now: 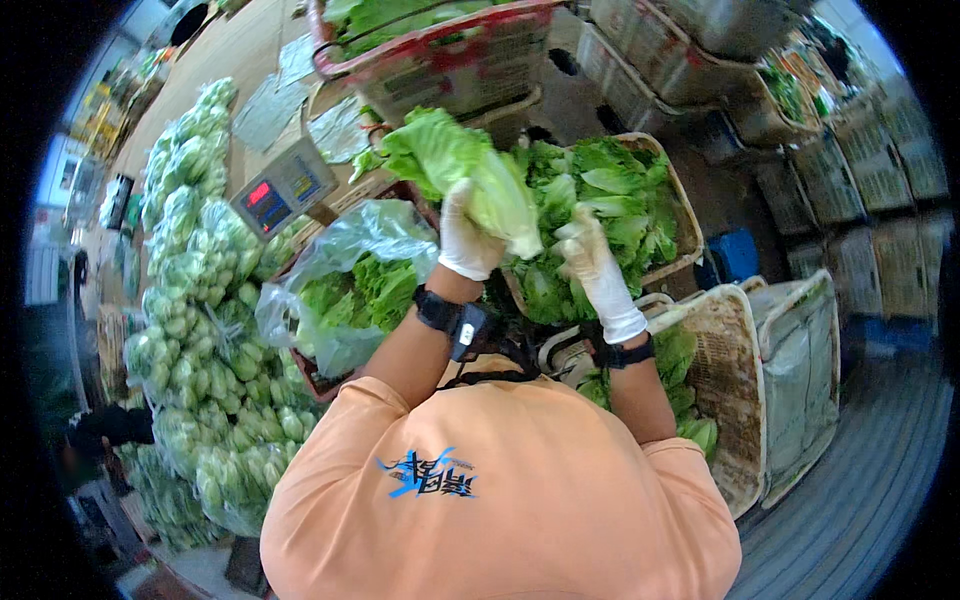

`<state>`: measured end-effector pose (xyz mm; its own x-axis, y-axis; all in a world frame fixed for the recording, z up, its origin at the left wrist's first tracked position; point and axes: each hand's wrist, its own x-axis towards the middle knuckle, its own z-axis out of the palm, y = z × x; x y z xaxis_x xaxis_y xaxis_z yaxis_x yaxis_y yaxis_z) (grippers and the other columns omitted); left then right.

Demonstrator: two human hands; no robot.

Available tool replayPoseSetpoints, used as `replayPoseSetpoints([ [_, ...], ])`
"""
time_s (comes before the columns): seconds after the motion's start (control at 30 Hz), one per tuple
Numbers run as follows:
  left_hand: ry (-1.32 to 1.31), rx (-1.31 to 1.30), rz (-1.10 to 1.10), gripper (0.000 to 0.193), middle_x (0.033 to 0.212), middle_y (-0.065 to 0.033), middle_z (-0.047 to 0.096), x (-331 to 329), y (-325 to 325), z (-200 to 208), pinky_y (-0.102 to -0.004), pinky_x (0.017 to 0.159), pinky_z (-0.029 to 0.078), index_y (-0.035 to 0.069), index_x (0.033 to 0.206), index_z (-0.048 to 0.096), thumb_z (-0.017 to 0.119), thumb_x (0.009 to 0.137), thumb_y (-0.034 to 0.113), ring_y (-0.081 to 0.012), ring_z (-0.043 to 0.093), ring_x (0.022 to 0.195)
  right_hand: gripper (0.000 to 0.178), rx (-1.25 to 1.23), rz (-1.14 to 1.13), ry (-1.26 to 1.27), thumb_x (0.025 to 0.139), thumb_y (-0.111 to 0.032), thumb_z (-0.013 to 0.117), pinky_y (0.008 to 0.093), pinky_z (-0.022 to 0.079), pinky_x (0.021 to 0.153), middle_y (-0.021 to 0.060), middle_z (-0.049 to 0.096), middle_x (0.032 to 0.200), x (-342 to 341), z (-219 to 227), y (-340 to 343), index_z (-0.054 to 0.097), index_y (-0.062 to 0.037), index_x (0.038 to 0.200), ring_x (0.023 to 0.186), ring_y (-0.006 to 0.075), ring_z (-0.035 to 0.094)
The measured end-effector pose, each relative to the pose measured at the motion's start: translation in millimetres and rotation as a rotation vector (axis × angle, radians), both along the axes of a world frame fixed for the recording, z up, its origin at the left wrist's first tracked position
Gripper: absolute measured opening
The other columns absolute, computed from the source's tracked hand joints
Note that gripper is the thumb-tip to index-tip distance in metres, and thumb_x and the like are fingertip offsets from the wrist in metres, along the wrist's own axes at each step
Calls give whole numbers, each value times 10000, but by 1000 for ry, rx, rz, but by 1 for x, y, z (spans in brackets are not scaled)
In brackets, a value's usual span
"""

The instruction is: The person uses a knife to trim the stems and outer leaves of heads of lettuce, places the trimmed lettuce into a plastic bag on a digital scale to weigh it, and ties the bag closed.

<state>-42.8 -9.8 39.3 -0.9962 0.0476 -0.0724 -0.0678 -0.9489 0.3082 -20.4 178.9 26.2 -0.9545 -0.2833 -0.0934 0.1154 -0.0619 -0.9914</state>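
My left hand, in a white glove, grips a head of leafy green lettuce near its pale stem end. The leaves point up and to the left, and the cut base faces my right hand. Gloved in white too, my right hand hovers just right of that base, fingers loosely bent and apart, with nothing visible in them. Beneath it, loose lettuce heads fill a crate. Left of my left forearm, a clear plastic bag stands open in a dark red crate, with lettuce inside.
A scale with a lit display stands beyond the bag. Bagged greens are piled along the left. A red-rimmed crate of lettuce is ahead. At my right, a dirty pale crate holds more greens. Stacked crates line the far right.
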Motion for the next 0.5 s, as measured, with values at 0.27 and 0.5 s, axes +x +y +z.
replayPoseSetpoints([
  [0.27, 241, -901, 230, 975, 1403, -103, 305, 63, -62, 16, -401, 1045, 255, 73, 1422, 133, 766, 692, 198, -232, 310, 1269, 444, -453, 264, -295, 821, -386, 633, 199, 412, 567, 19, 589, 910, 12, 9, -75, 512, -68, 1105, 724, 100, 542],
  [0.5, -874, -2575, 1122, 908, 1335, -150, 374, 160, -199, -33, -387, 918, 399, 54, 1405, 227, 737, 706, 332, -298, 475, 1118, 380, -326, 784, -161, 827, -147, 647, 286, 466, 821, 43, 593, 1011, 16, 27, -190, 503, -25, 1156, 951, 150, 565],
])
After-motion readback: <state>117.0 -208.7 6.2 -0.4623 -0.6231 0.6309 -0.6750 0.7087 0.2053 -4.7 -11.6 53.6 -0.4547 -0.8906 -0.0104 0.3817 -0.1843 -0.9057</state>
